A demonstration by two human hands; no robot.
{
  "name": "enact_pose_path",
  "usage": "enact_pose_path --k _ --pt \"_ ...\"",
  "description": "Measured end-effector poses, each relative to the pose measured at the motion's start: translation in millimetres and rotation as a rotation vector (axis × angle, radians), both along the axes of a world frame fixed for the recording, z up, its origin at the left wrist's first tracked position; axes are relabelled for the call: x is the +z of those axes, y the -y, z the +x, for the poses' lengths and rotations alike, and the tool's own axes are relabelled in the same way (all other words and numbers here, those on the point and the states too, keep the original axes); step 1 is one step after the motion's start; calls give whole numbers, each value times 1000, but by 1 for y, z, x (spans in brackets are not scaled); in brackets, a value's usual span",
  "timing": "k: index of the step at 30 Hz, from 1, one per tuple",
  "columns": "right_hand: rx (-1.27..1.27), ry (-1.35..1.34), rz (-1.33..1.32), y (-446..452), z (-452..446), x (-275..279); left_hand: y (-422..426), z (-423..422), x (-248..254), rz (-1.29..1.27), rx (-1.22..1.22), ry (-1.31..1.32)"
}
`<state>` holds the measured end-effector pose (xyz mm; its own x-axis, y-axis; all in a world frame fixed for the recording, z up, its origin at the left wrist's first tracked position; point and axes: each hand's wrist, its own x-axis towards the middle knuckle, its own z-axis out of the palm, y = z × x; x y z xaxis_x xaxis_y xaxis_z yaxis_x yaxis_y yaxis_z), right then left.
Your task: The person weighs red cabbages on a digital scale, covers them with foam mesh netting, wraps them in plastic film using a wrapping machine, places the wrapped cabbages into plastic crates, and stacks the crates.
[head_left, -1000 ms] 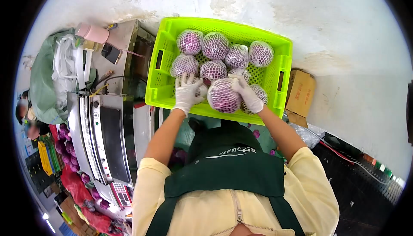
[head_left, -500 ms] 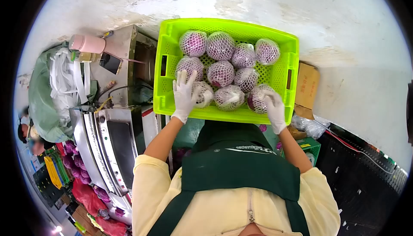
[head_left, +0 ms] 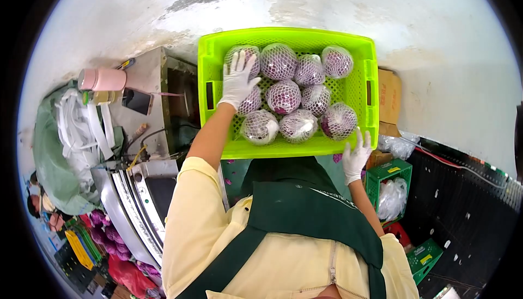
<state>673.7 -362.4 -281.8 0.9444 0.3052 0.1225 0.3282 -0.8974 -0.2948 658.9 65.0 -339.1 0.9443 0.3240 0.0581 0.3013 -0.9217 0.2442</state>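
A bright green plastic crate (head_left: 294, 37) holds several purple cabbages (head_left: 283, 96), each covered in white foam netting. My left hand (head_left: 238, 84), in a white glove, lies over the crate's left column with its fingers spread. Its fingertips reach onto the far-left cabbage (head_left: 251, 54), and the palm partly hides the cabbage (head_left: 249, 102) below that one. My right hand (head_left: 357, 160), gloved too, is at the near right corner of the crate, fingers apart and holding nothing. Just beyond it sits the near-right cabbage (head_left: 339, 121); whether the fingertips touch the crate rim I cannot tell.
On the left, a metal machine (head_left: 133, 190) stands near a counter with a phone (head_left: 137, 101) and a pink bottle (head_left: 102, 79). A cardboard box (head_left: 389, 97) leans right of the crate. Below it is a dark green crate (head_left: 388, 169) with clear plastic bags.
My left hand has moved from the near-left cabbages toward the far-left one. My right hand has come off the near-right cabbage and back toward me, to the crate's corner.
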Motion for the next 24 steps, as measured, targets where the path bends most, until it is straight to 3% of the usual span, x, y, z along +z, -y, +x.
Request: enact_pose_path --k 4,8,12,17,21,24 --pt "-2 -89 74 8 -13 -20 3 6 -6 115 32 -72" --pt "-47 -162 206 7 -11 -18 36 23 -1 30 24 73" --pt "-23 -103 101 6 -10 -20 60 33 6 -9 -183 -60" --pt "-129 -74 -191 -33 21 31 59 34 3 9 -190 -63" --pt "131 -98 76 -93 82 19 60 35 3 24 -184 -73" --pt "319 -242 -67 -143 110 -8 60 35 6 3 -189 -46"
